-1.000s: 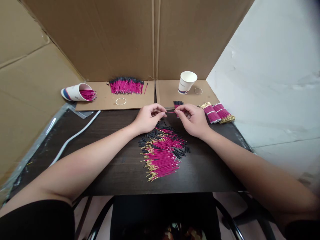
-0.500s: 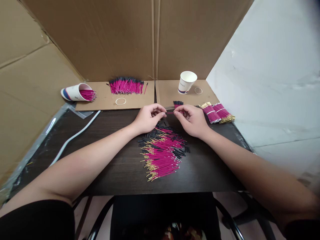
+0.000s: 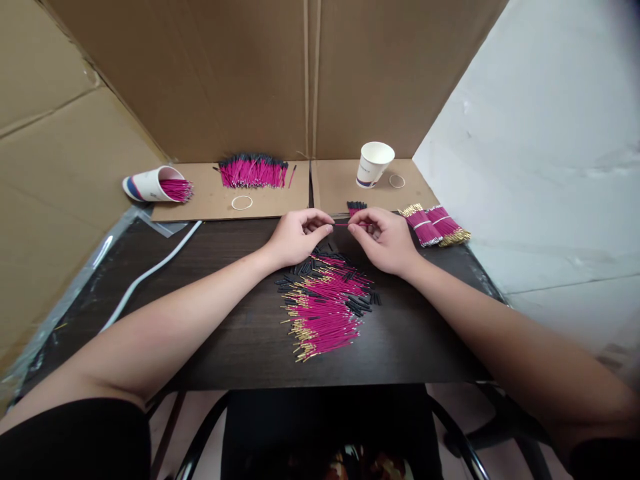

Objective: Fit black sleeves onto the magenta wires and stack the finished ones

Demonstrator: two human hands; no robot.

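Head view has your left hand (image 3: 295,237) and right hand (image 3: 385,239) meeting just beyond the loose pile of pink wires (image 3: 325,310). Each pinches one end of a single pink wire (image 3: 341,225), stretched level between your fingertips and clear of the dark table (image 3: 225,333). Both grips are narrow, thumb against forefinger, closed on that wire.

It looks feather-light, thin and bendy rather than stiff, and it would probably kink under a hard squeeze mid-length. Take it close to the ends, as you do now; the pile's wires carry gold tips that should give firmer purchase.

Short black sleeves (image 3: 299,269) lie scattered at the pile's far-left edge, below your left hand. Right of the pile and a little beyond it lie two banded bundles (image 3: 434,225). Farther back stands an upright paper cup (image 3: 374,163), and far to the left a tipped cup (image 3: 150,185) spills more wires.
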